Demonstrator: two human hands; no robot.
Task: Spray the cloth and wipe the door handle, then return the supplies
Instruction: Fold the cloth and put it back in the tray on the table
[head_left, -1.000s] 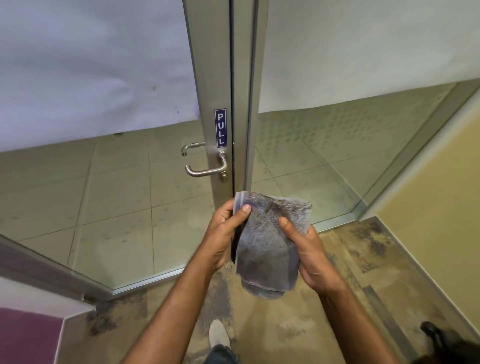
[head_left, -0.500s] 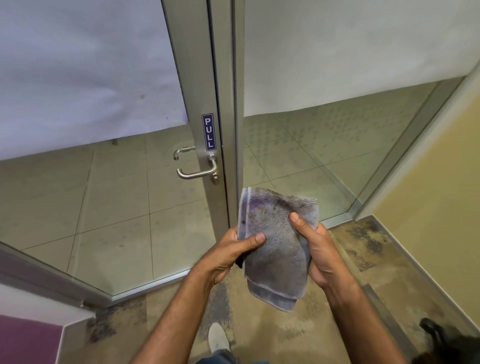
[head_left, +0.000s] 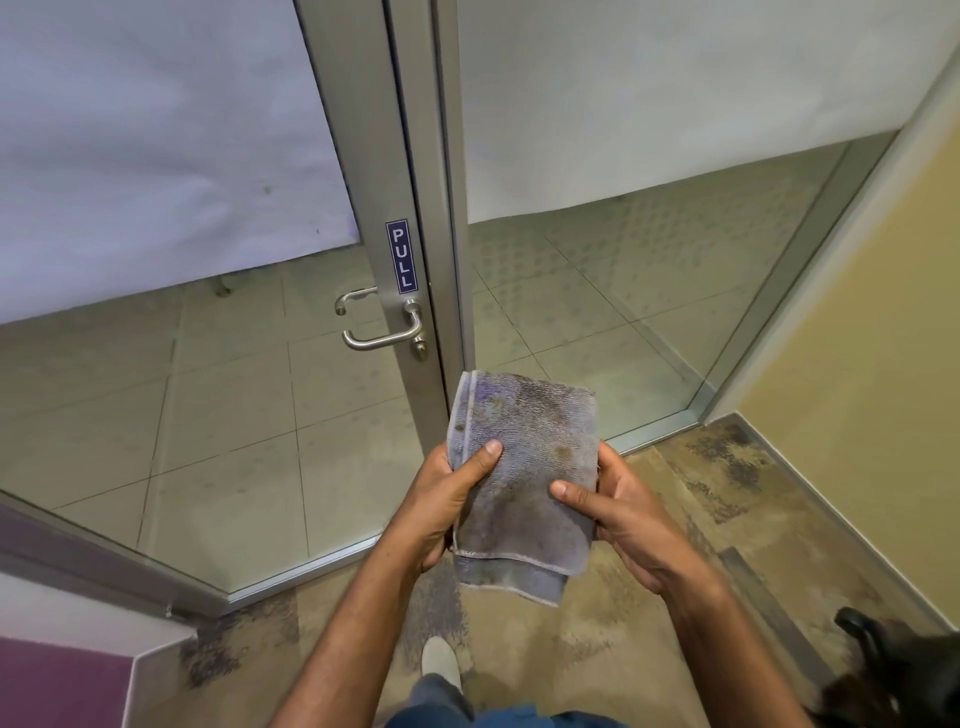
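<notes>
A big glass door (head_left: 171, 395) fills the left half of the frame, with white paper over the top part of the glass. Its grey metal frame (head_left: 363, 156) runs down the middle. The brown, stained floor (head_left: 701, 545) takes up the bottom of the frame, and a yellow wall (head_left: 857, 338) stands at the right.

In the lower middle, two bare arms reach forward and hold a grey cloth (head_left: 524, 467). The cloth is folded, dirty with dark spots, and hangs in the air below and right of the door handle, not touching it. The left hand (head_left: 447, 499) pinches the cloth's left edge, thumb on top. The right hand (head_left: 618, 509) grips the right edge, thumb pressed on the front.

The silver door handle (head_left: 384, 332) sticks out to the left from the frame, in the middle of the frame. Just above it is a small blue sign (head_left: 401, 255) that says PULL. A white shoe (head_left: 440, 657) shows at the bottom.
</notes>
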